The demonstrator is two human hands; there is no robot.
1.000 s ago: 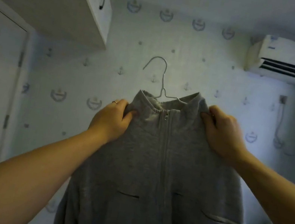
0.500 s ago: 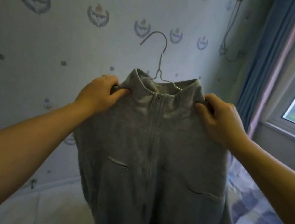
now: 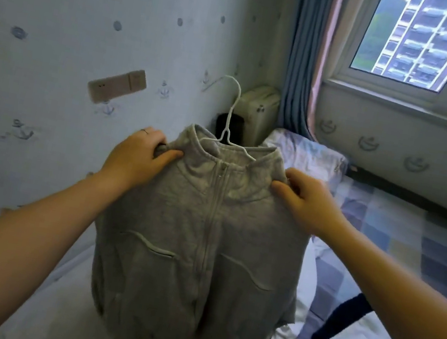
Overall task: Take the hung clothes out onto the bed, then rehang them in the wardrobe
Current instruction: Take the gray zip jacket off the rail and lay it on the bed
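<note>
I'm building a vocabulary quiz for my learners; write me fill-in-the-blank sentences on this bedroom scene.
1. The left hand and right hand hold up a ____ zip jacket.
2. The jacket hangs on a white wire ____.
3. The bed with the checked sheet lies under the ____.
Missing words: grey; hanger; window.

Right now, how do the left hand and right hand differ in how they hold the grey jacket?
The left hand wears a ring; the right hand shows none. The left hand sits slightly higher in the picture than the right hand. Both grip the grey jacket at a shoulder, thumbs in front.
</note>
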